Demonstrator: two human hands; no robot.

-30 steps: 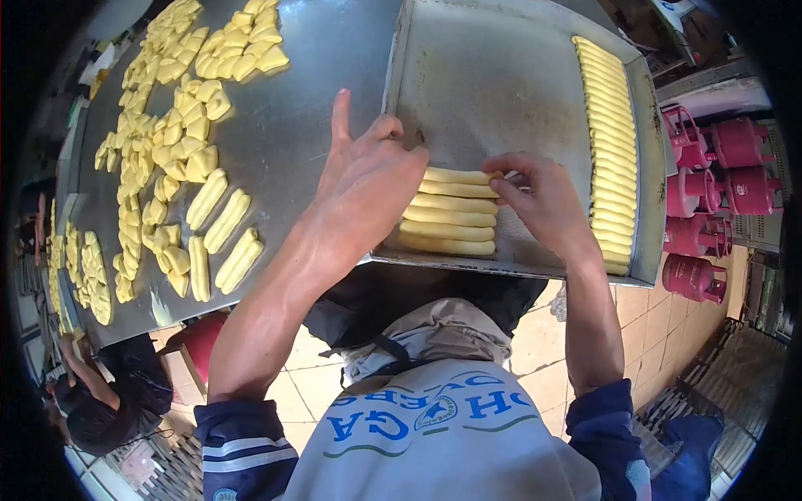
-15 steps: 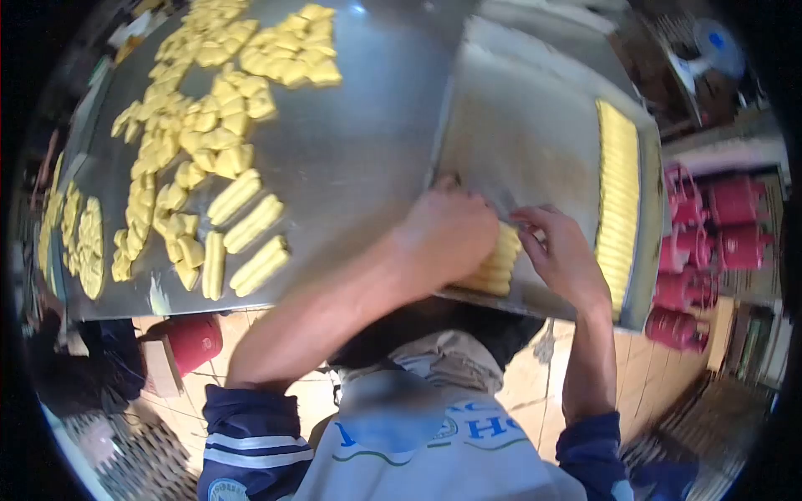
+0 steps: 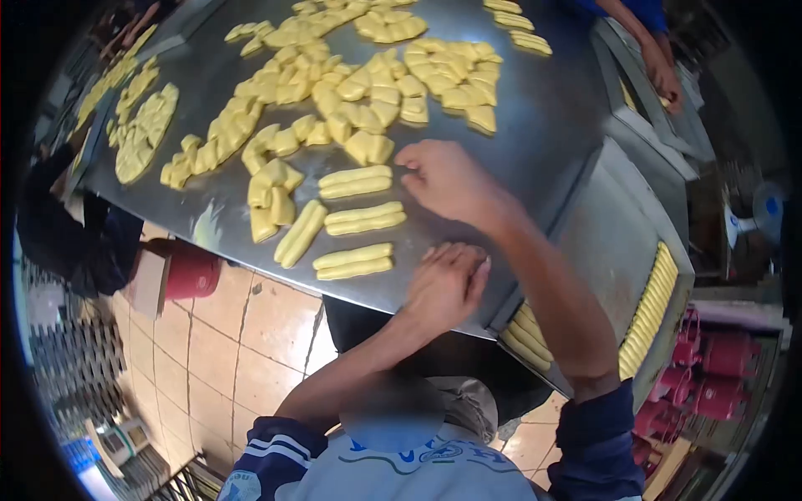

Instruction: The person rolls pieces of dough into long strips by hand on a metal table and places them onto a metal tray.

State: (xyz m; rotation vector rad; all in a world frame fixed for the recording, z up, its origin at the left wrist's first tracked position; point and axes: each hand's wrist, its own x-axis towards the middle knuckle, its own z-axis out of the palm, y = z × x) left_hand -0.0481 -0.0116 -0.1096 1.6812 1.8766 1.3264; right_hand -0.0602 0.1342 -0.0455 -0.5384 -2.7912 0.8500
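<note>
My right hand [image 3: 447,179] hovers beside the right end of a doubled yellow dough strip [image 3: 355,182], its fingers bent and its thumb and forefinger apart. Nothing shows between them. Below it, my left hand [image 3: 443,284] is back up over the steel tabletop [image 3: 535,125], fingers loosely extended, with nothing visible in it. To its left lie a second dough strip [image 3: 365,219] and a third strip [image 3: 353,262]. Another strip [image 3: 301,234] is set at a slant. Behind these spreads a large patch of cut dough pieces [image 3: 292,75].
At the right, a metal tray [image 3: 597,209] holds a row of dough strips [image 3: 652,309] along its far side and several more strips [image 3: 526,338] near my right forearm. Another person's hand [image 3: 664,83] works at the upper right. Pink gas cylinders [image 3: 727,355] stand beyond the tray.
Both hands have left the dough strips in the tray and moved left over the tabletop, beside the loose strips. The view has turned left.
</note>
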